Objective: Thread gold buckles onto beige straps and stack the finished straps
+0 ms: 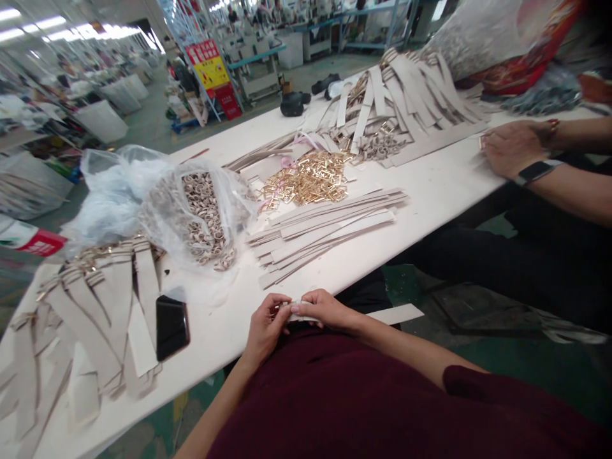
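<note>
My left hand [268, 324] and my right hand [325, 308] meet at the table's near edge, fingers closed on one light beige strap. The strap's free end [401, 313] sticks out to the right beneath my right forearm. Whatever small part lies between the fingertips is too small to make out. Just beyond my hands lies a stack of flat beige strips [329, 229]. Behind it is a heap of gold metal buckles [315, 178]. A clear plastic bag [162, 204] full of small beige loops [203, 217] stands left of the buckles.
Buckled straps [109, 287] lie at the left by a black phone [172, 325]. More straps [411, 89] and loose loops [382, 145] are piled at the back right. At the right, another person's hands [514, 150] rest on the white table [430, 191].
</note>
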`<state>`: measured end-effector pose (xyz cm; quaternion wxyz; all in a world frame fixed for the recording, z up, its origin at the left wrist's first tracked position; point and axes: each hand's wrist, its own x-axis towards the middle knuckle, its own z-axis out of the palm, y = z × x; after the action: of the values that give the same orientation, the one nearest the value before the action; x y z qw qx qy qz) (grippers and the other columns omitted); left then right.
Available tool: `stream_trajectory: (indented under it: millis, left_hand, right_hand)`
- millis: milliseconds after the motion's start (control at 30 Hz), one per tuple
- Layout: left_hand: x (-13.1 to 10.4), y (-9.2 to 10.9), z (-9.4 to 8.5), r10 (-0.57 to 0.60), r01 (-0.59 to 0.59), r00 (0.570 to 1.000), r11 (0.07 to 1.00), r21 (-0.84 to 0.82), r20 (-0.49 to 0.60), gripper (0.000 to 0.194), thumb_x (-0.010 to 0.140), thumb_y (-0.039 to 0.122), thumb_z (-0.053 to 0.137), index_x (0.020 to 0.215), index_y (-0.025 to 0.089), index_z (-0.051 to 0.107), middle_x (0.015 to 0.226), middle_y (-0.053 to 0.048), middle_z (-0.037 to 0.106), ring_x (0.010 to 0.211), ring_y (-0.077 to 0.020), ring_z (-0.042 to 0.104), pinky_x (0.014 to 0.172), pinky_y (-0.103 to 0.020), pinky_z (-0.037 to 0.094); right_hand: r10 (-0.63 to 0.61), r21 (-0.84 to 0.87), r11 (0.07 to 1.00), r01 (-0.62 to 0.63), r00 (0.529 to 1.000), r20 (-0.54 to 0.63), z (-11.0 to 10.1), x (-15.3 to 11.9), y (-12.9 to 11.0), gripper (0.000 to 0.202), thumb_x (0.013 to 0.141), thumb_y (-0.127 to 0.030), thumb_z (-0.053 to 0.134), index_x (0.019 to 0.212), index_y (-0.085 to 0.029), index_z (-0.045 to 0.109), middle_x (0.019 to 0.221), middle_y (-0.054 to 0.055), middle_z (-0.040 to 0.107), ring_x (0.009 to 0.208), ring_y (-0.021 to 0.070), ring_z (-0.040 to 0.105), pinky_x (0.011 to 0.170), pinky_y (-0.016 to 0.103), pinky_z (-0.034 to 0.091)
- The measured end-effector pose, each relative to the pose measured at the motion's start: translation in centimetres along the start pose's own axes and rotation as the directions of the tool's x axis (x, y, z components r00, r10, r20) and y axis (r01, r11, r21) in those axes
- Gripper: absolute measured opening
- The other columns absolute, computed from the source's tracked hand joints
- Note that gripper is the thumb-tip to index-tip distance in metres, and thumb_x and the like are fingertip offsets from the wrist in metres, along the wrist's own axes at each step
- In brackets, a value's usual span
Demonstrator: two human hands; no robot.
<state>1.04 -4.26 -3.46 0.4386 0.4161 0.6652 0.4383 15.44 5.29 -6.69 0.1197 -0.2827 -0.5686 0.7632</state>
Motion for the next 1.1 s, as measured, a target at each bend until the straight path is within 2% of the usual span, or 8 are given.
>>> stream_trajectory:
  millis: [67, 133, 300, 500, 600, 767, 900, 1100]
  left_hand:
    - [0.2, 0.4, -0.6, -0.032, 0.039, 0.989, 0.998, -0.043, 0.144, 0.030, 0.078, 0.036, 0.061, 0.102, 0.021, 0.050, 0.077, 0.001, 0.056, 0.067, -0.0141, 0.057, 0.050, -0.022, 0.049]
    - [0.3, 0.7, -1.1, -0.063, 0.078, 0.975, 0.995, -0.064, 0.213, 0.035, 0.075, 0.033, 0.065, 0.104, 0.021, 0.049, 0.078, 0.002, 0.056, 0.070, -0.0143, 0.058, 0.053, -0.023, 0.051]
    - [0.2, 0.7, -1.0, -0.087, 0.089, 0.985, 0.996, -0.010, 0.147, 0.037, 0.073, 0.031, 0.066, 0.104, 0.020, 0.049, 0.070, 0.004, 0.054, 0.061, -0.0126, 0.056, 0.043, -0.019, 0.046]
    - [-0.1, 0.6, 0.3, -0.109, 0.110, 0.990, 0.994, -0.008, 0.090, 0.034, 0.073, 0.035, 0.063, 0.098, 0.019, 0.047, 0.073, 0.002, 0.057, 0.060, -0.0137, 0.059, 0.036, -0.017, 0.041]
    - [0.0, 0.6, 0.5, -0.119, 0.121, 0.980, 0.993, -0.001, 0.162, 0.034, 0.075, 0.035, 0.060, 0.102, 0.020, 0.045, 0.073, 0.002, 0.058, 0.060, -0.0135, 0.060, 0.041, -0.018, 0.042]
    - [0.6, 0.9, 0.0, -0.037, 0.015, 0.958, 0.997, 0.080, 0.285, 0.044, 0.071, 0.027, 0.064, 0.111, 0.020, 0.049, 0.092, 0.000, 0.059, 0.070, -0.0124, 0.059, 0.064, -0.025, 0.048]
    - [0.9, 0.6, 0.0, -0.015, -0.042, 0.974, 0.969, 0.244, 0.226, 0.045, 0.061, 0.027, 0.074, 0.100, 0.019, 0.054, 0.086, 0.002, 0.059, 0.075, -0.0145, 0.055, 0.066, -0.024, 0.045]
    - [1.1, 0.1, 0.4, 0.039, -0.104, 0.983, 0.921, 0.375, 0.179, 0.033, 0.066, 0.024, 0.066, 0.096, 0.021, 0.052, 0.077, 0.005, 0.056, 0.066, -0.0120, 0.050, 0.061, -0.023, 0.041]
  right_hand:
    - [0.024, 0.067, 0.998, -0.023, 1.000, -0.008, -0.1, 0.0, 0.0, 0.042, 0.072, -0.052, 0.064, 0.057, -0.015, 0.051, 0.042, -0.008, 0.046, 0.033, 0.0028, 0.033, 0.033, 0.017, 0.020]
    - [0.045, 0.096, 0.994, -0.044, 0.999, -0.004, -0.1, 0.0, 0.0, 0.042, 0.072, -0.052, 0.064, 0.058, -0.014, 0.052, 0.042, -0.007, 0.046, 0.033, 0.0025, 0.032, 0.033, 0.016, 0.020]
    - [0.093, 0.144, 0.985, -0.095, 0.995, 0.022, -0.2, 0.2, 0.4, 0.045, 0.074, -0.056, 0.059, 0.060, -0.014, 0.053, 0.043, -0.006, 0.048, 0.032, 0.0031, 0.032, 0.032, 0.017, 0.020]
    - [-0.008, 0.022, 1.000, 0.007, 0.999, 0.043, -0.2, 0.1, 1.0, 0.048, 0.078, -0.062, 0.051, 0.066, -0.015, 0.053, 0.049, -0.005, 0.051, 0.037, 0.0050, 0.037, 0.035, 0.018, 0.026]
    - [-0.031, -0.052, 0.998, 0.031, 1.000, 0.005, -0.3, 0.0, 1.0, 0.049, 0.079, -0.063, 0.049, 0.064, -0.016, 0.052, 0.048, -0.005, 0.047, 0.038, 0.0061, 0.038, 0.036, 0.019, 0.028]
    - [-0.040, -0.075, 0.996, 0.041, 0.999, 0.025, -0.6, 0.0, 0.9, 0.051, 0.081, -0.062, 0.048, 0.058, -0.016, 0.051, 0.043, -0.006, 0.042, 0.037, 0.0059, 0.034, 0.036, 0.020, 0.024]
    - [-0.009, -0.076, 0.997, 0.009, 1.000, 0.008, -0.7, 0.2, 1.0, 0.052, 0.079, -0.061, 0.051, 0.053, -0.016, 0.049, 0.039, -0.006, 0.040, 0.036, 0.0054, 0.031, 0.035, 0.020, 0.020]
    - [0.037, 0.053, 0.998, -0.038, 0.999, 0.019, -0.8, 0.2, 1.0, 0.050, 0.075, -0.060, 0.056, 0.054, -0.016, 0.049, 0.038, -0.007, 0.038, 0.035, 0.0048, 0.028, 0.034, 0.021, 0.016]
